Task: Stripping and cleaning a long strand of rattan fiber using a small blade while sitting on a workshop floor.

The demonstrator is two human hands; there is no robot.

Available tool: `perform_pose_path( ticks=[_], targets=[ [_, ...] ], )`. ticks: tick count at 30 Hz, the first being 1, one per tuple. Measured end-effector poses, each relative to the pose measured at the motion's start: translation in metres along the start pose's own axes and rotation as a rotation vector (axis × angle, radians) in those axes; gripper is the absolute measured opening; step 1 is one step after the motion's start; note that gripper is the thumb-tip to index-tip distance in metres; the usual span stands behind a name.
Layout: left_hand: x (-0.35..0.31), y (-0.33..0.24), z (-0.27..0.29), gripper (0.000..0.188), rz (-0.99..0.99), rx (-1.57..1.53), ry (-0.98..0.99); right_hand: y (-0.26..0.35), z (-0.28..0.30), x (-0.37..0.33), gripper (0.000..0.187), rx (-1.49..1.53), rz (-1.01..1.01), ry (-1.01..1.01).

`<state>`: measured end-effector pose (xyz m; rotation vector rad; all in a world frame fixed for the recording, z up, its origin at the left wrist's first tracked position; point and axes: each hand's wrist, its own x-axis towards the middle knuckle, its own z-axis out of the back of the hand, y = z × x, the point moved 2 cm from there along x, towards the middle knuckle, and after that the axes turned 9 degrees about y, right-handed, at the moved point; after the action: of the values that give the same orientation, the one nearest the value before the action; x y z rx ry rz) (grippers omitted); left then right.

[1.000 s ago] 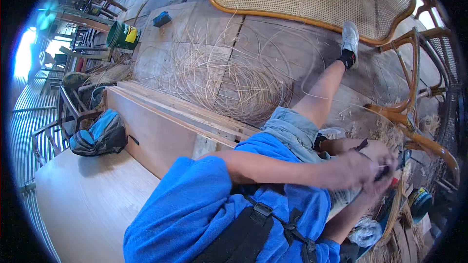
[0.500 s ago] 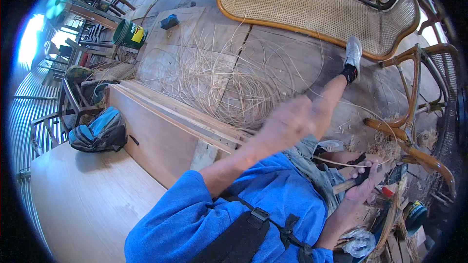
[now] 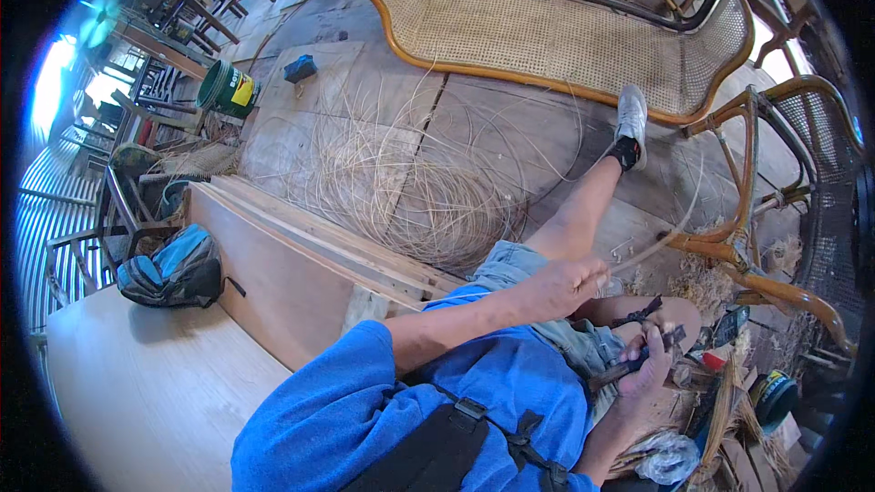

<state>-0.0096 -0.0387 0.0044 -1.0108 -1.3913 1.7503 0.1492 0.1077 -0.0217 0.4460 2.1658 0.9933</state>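
My left hand point(image 3: 567, 288) is closed in a fist in front of my thigh, gripping a thin pale rattan strip point(image 3: 685, 219). The strip bends away from the fist toward the chair frame on the right. Beside my bent knee, my right hand point(image 3: 647, 366) is closed around a short dark hand tool point(image 3: 612, 374); its exact kind is hard to make out. A black band point(image 3: 640, 312) is tied around my knee. Beyond my legs, a large loose tangle of rattan strips point(image 3: 437, 210) lies on the floor.
A cane-woven bench point(image 3: 547, 36) stands at the far side, a bent-wood chair frame point(image 3: 743, 182) at right. Long wooden boards point(image 3: 310, 237) and a backpack point(image 3: 173, 264) are at left. A green bucket point(image 3: 228, 91) and blue object point(image 3: 300, 68) sit farther off. Shavings point(image 3: 702, 273) litter the floor.
My left hand has come down and nearer my right hand. The strip now arcs out to its right. My right hand has shifted slightly left, and the view has tilted a little.
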Motion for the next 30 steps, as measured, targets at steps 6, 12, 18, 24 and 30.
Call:
perform_pose_path(
  ticks=[6, 12, 18, 24, 30],
  targets=[
    [-0.011, 0.002, -0.017, 0.024, -0.032, 0.215, 0.336, 0.014, -0.021, 0.014, 0.036, 0.027, 0.154, 0.105],
    [-0.036, 0.039, 0.041, 0.033, 0.190, 0.739, 0.206, 0.066, 0.053, 0.028, 0.018, 0.205, 0.382, -0.205],
    [-0.073, 0.128, 0.176, 0.031, 0.202, 1.069, -0.201, 0.173, 0.202, -0.027, 0.028, -0.295, 0.733, -0.286],
    [-0.084, 0.117, 0.229, 0.031, 0.598, 0.923, -0.431, 0.254, 0.306, -0.072, 0.028, -0.671, 0.808, -0.662],
    [-0.079, 0.197, 0.221, 0.022, 0.454, 0.796, -0.253, 0.297, 0.307, -0.100, 0.026, -0.742, 0.759, -0.877]
  ],
)
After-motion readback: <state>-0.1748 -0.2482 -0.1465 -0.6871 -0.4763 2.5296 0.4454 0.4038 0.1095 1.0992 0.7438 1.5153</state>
